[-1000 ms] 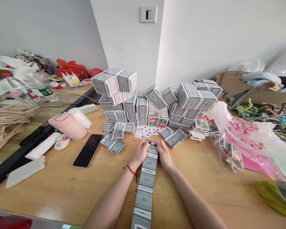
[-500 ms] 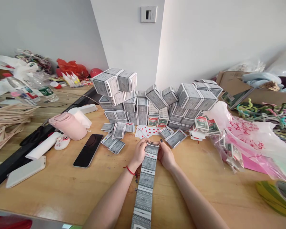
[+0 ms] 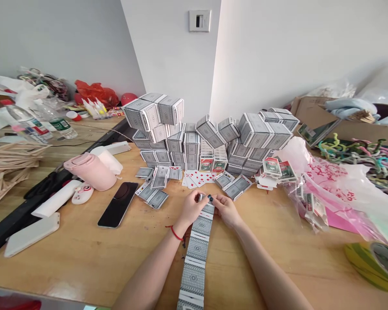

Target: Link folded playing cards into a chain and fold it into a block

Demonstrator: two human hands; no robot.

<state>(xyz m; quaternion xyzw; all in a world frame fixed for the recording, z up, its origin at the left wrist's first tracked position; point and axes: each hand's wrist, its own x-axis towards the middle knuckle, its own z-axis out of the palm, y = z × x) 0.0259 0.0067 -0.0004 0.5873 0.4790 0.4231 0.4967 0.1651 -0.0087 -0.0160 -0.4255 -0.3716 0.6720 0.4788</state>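
Your left hand and right hand pinch the strip at its far end.
They sit close together; your forearms slant inward, the strip running between them over the tabletop.

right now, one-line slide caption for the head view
Left hand and right hand hold a card strip's far end, card blocks stacked beyond on the table.

Card strip cut off at bottom; far end partly covered by hands.
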